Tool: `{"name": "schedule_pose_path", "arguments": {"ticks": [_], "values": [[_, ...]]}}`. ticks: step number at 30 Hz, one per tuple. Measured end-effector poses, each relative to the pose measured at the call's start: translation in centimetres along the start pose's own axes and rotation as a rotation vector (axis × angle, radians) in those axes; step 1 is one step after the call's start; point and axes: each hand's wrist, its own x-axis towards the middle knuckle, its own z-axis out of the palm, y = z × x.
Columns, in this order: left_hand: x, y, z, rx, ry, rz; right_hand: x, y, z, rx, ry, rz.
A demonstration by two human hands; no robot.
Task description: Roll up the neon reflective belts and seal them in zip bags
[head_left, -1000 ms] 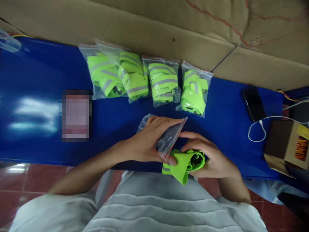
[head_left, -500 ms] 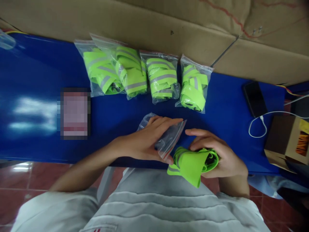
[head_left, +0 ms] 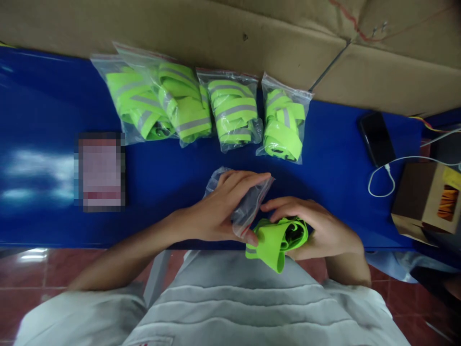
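My left hand (head_left: pixel 219 206) holds a clear zip bag (head_left: pixel 248 209) by its mouth, thumb and fingers spread around the red-edged opening. In my right hand (head_left: pixel 317 228) is a rolled neon-green reflective strap (head_left: pixel 270 242) with grey stripes; dark parts show inside the roll. The strap's left end lies against the bag's mouth, close to my left thumb. Whether any of it is inside the bag I cannot tell. Beyond my hands, several filled zip bags (head_left: pixel 234 113) with similar green straps lie in a row on the blue table (head_left: pixel 162 192).
A black phone (head_left: pixel 377 139) with a white cable (head_left: pixel 370 185) lies at the right. An open cardboard box (head_left: pixel 412 197) with orange and yellow contents sits at the right edge. On the left is a blurred-out rectangular item (head_left: pixel 101 173). Large cardboard (head_left: pixel 180 29) borders the table's far side.
My right hand has moved left with the green strap, bringing it closer to the bag's mouth. My left hand keeps its hold on the bag. The view has shifted slightly.
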Motion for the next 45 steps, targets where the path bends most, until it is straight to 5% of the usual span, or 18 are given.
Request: {"name": "schedule_pose_path", "arguments": {"ticks": [15, 45], "values": [[0.0, 0.4, -0.4, 0.0, 0.05, 0.021, 0.5, 0.1, 1.0, -0.023, 0.117, -0.067], [0.1, -0.2, 0.2, 0.061, -0.014, -0.009, 0.8, -0.2, 1.2, 0.041, 0.092, -0.093]]}}
